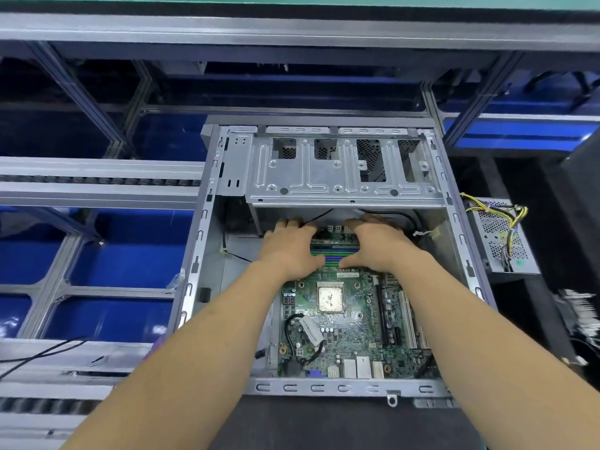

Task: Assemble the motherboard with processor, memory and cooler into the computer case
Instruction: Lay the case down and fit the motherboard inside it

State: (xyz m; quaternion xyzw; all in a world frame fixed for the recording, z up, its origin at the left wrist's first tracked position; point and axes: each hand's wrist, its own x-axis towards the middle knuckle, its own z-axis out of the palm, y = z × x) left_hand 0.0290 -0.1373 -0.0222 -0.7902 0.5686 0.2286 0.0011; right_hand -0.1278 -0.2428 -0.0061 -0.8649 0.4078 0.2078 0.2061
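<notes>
Both hands lie palm-down on the far end of the green printed motherboard [341, 332], side by side over its blue and green memory slots [332, 258]. The left hand [290, 250] has its fingers reaching forward over the board's far edge, thumb stretched inward along the slots; the right hand [378, 245] mirrors it, thumb pointing toward the left one. Their fingers look fairly straight and pressed flat, though the fingertips are hidden under the drive cage, so whether they hook the board edge cannot be told.

The motherboard sits inside the open grey steel computer case [198, 254], which lies on its side. The square silver processor [330, 298] sits in its socket just nearer than the hands, uncovered. A short black cable loop [290, 329] lies on the board's near left part.

The perforated galvanised drive cage [337, 170] overhangs the far end of the case, directly above the fingertips. Thin black wires [399, 216] run beneath it. Outside the case to the right stands a mesh-sided grey power supply [500, 235] with yellow and black leads.
</notes>
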